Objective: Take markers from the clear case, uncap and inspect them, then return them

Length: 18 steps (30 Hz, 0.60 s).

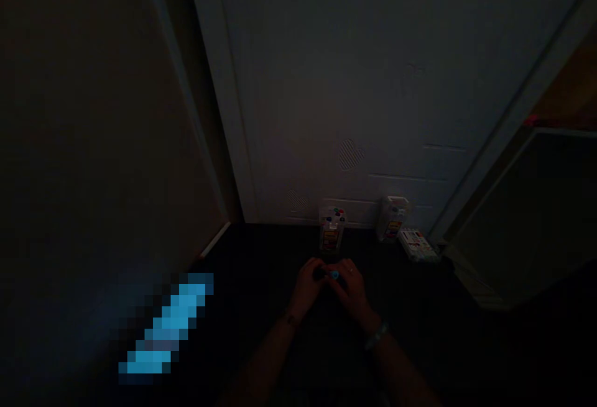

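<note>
- Head view, very dim; the left hand (308, 278) and right hand (349, 281) meet in front of the person, fingers curled inward and nearly touching; both are above a dark surface (261, 258).
- A small blue-ended thing (334, 275) sits between the hands; the right hand pinches it, thumb and fingers about its blue end; the left hand's fingers are bent close beside it, though whether they grip it I cannot tell in this light.
- A ring (351, 269) shows on a right finger; a pale bracelet (377, 336) circles the right wrist; a dark mark or band (290, 318) is on the left wrist.
- Just beyond the hands a clear box (331, 233) stands upright, coloured round ends showing at its top; a second box (393, 219) stands to its right, well apart; a flat pack (418, 245) lies just beside that one.
- Behind them rises a pale panel (326, 84) with striped hearts; at lower left glows a blocky blue patch (175, 317).
</note>
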Each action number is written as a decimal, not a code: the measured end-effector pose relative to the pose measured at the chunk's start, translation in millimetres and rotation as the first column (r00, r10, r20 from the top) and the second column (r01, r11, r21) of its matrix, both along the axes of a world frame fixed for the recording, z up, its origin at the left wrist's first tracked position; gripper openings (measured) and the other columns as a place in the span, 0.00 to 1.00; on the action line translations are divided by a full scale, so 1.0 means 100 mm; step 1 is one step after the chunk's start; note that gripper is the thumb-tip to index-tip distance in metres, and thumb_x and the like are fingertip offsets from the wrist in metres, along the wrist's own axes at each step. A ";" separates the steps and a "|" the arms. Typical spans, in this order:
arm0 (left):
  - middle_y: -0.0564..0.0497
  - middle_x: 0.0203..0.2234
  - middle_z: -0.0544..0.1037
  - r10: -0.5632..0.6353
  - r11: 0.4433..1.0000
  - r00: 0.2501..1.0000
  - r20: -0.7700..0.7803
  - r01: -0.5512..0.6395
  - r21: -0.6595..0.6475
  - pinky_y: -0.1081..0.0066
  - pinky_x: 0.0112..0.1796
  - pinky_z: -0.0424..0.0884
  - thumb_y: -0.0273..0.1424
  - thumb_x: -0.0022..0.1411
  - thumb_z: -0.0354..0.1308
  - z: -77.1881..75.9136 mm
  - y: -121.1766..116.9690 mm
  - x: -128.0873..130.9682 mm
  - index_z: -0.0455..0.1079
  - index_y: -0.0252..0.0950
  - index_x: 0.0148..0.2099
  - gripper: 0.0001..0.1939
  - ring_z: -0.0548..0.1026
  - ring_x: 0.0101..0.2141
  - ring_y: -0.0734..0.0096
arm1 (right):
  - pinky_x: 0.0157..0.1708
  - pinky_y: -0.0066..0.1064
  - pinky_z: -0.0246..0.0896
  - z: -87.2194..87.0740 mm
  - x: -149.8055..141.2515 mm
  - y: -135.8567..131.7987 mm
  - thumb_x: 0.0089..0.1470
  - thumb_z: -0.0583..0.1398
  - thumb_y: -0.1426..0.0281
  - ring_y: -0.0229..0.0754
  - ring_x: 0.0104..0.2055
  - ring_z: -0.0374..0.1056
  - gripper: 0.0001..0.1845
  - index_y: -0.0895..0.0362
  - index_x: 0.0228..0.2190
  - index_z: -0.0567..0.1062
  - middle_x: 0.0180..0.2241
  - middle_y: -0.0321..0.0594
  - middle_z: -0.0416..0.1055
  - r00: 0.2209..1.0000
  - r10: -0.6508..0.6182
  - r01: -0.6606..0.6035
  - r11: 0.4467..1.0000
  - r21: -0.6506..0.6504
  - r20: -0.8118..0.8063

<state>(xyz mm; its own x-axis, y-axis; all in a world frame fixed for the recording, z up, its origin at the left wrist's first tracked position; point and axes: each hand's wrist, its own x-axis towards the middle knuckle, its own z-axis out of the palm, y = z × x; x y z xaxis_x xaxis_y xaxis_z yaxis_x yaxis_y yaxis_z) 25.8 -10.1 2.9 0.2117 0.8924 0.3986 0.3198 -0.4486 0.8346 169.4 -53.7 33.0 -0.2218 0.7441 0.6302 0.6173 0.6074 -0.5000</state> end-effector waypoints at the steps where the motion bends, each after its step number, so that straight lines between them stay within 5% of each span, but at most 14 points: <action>1: 0.52 0.32 0.73 0.002 1.000 1.000 0.004 -0.002 0.000 0.70 0.38 0.66 0.20 0.48 0.57 0.00 0.00 0.00 0.69 0.37 0.34 0.10 0.71 0.35 0.69 | 0.42 0.38 0.56 0.01 0.00 -0.01 0.57 0.55 0.66 0.44 0.39 0.63 0.12 0.50 0.43 0.72 0.37 0.40 0.71 1.000 0.007 -0.007 1.000 -0.009 -0.006; 7: 0.50 0.35 0.75 -0.031 0.999 0.996 0.089 0.035 -0.040 0.68 0.42 0.66 0.27 0.50 0.60 0.07 -0.01 -0.02 0.71 0.37 0.37 0.09 0.72 0.38 0.67 | 0.43 0.37 0.57 0.03 -0.02 -0.03 0.57 0.55 0.65 0.43 0.41 0.64 0.11 0.52 0.39 0.73 0.37 0.40 0.71 0.963 -0.020 0.001 0.997 -0.074 -0.267; 13: 0.49 0.39 0.77 -0.095 0.977 0.962 0.257 0.139 -0.160 0.65 0.47 0.65 0.35 0.53 0.59 0.25 -0.02 -0.09 0.73 0.37 0.41 0.12 0.73 0.42 0.64 | 0.36 0.31 0.60 -0.02 0.09 0.13 0.55 0.53 0.57 0.41 0.36 0.66 0.18 0.57 0.40 0.71 0.34 0.40 0.70 0.624 -0.372 0.185 0.925 -0.333 -0.687; 18: 0.47 0.39 0.77 -0.040 0.974 0.942 0.334 0.112 -0.198 0.65 0.45 0.67 0.37 0.54 0.59 0.31 -0.04 -0.06 0.73 0.37 0.42 0.14 0.73 0.42 0.64 | 0.24 0.27 0.57 -0.01 0.11 0.17 0.51 0.57 0.53 0.37 0.24 0.63 0.19 0.56 0.31 0.69 0.22 0.33 0.67 0.539 -0.385 0.034 0.899 -0.438 -0.749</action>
<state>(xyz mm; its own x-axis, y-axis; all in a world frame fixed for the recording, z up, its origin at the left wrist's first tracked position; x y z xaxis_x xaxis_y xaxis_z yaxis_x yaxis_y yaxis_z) 19.7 -14.0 33.4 0.1728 0.9497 0.2610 -0.0141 -0.2626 0.9648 180.8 -36.6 31.9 0.4365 0.8864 0.1541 -0.0670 0.2029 -0.9769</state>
